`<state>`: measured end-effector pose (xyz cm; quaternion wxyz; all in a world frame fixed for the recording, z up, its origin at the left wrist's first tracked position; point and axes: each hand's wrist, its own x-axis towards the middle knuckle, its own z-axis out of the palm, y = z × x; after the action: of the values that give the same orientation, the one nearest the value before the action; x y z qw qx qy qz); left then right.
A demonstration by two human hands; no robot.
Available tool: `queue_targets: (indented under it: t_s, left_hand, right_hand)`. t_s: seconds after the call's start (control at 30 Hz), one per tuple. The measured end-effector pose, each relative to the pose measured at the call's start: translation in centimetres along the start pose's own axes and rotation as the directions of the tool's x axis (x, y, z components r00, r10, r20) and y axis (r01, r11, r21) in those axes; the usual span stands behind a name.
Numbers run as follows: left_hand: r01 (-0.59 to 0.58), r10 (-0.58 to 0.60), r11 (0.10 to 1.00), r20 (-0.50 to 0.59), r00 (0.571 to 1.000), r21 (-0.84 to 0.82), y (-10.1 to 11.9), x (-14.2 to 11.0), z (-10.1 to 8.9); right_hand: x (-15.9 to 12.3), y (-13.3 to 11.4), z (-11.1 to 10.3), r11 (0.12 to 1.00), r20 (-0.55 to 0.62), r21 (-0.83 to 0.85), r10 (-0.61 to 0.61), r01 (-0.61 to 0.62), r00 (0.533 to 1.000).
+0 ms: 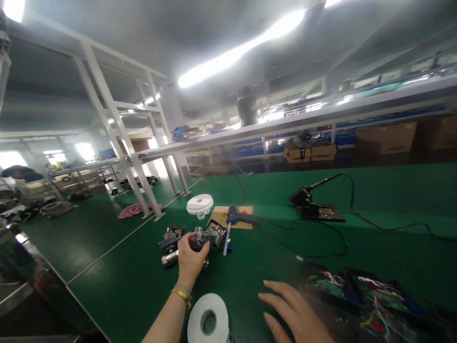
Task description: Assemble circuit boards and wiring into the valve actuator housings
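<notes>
My left hand (pixel 191 259), with a yellow band at its wrist, has its thumb and fingers around a black housing (pixel 197 244) with wires and a metal fitting. Beside it on the green bench sits a similar dark assembly (pixel 170 238) with a metal fitting (pixel 169 258). My right hand (pixel 294 309) hovers low at the right, its fingers apart and holding nothing. Close to that hand lie several black housings (pixel 364 290) with green circuit boards and coloured wires, partly blurred. A blue glue gun (pixel 235 216) with a glue stick rests just beyond my left hand.
A roll of white tape (pixel 218 314) lies nearest me, and white rolls (pixel 200 204) are stacked farther back. Cardboard (pixel 220 215) lies under the glue gun. A black stand (pixel 309 204) trails a cable across the bench (pixel 250 271). White shelf posts (pixel 141 181) rise at the left.
</notes>
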<state>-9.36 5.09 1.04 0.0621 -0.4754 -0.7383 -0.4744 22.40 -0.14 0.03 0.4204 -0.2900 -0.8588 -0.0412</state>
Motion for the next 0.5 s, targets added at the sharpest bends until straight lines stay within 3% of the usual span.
queue_targets:
  t_s: [0.07,0.17,0.37,0.5]
  left_hand:
    - [-0.055,0.055,0.995,0.003,0.998,-0.078,0.9,0.2,-1.8]
    - [-0.092,0.106,0.976,0.061,0.993,-0.196,2.9,0.5,-4.6]
    - [-0.057,0.199,0.888,0.268,0.943,-0.457,8.0,-0.3,-10.5]
    - [0.014,0.243,0.818,0.367,0.898,-0.575,9.9,-2.2,-12.6]
  right_hand:
    - [1.2,0.0,-0.9,0.974,0.053,0.137,0.173,-0.179,0.984]
    - [3.8,0.6,-1.7,0.837,0.193,0.338,0.386,-0.43,0.902]
    - [8.7,2.4,-0.2,0.697,0.351,0.419,0.466,-0.582,0.812]
    - [10.0,2.1,0.8,0.616,0.473,0.457,0.443,-0.642,0.761]
